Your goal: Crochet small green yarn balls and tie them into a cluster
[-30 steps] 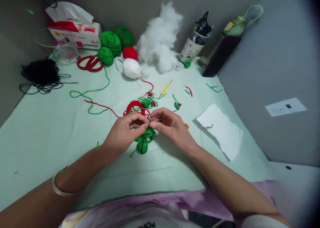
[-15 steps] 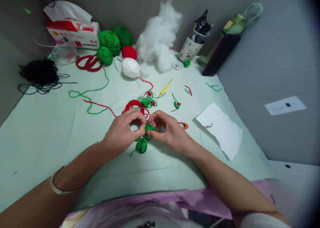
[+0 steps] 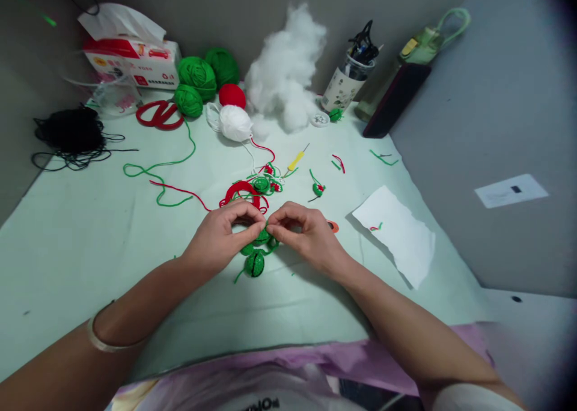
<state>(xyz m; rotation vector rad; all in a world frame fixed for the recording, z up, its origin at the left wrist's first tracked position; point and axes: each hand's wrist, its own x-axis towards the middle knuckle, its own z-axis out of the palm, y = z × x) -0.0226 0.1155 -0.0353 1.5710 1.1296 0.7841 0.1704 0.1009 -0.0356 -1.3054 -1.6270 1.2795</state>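
Note:
My left hand (image 3: 220, 238) and my right hand (image 3: 306, 235) meet fingertip to fingertip over the pale green table (image 3: 90, 261), both pinched on a small green crocheted piece (image 3: 261, 238). A round green crocheted ball (image 3: 255, 264) hangs or lies just below it, joined by green yarn. Just beyond my hands lies a red crocheted ring (image 3: 242, 191) among small green and red pieces (image 3: 265, 184).
At the back stand a tissue box (image 3: 133, 59), green yarn balls (image 3: 198, 77), a red ball (image 3: 232, 95), a white ball (image 3: 237, 122), white stuffing (image 3: 286, 68), red scissors (image 3: 157, 113), a pen cup (image 3: 347, 80). Black yarn (image 3: 72, 131) lies left, a yellow hook (image 3: 297, 158) in the middle, white paper (image 3: 396, 234) right.
My hands stay together over the same spot; the fingers have shifted on the green piece, dipping lower half a second ago and now pinching it again at the tips.

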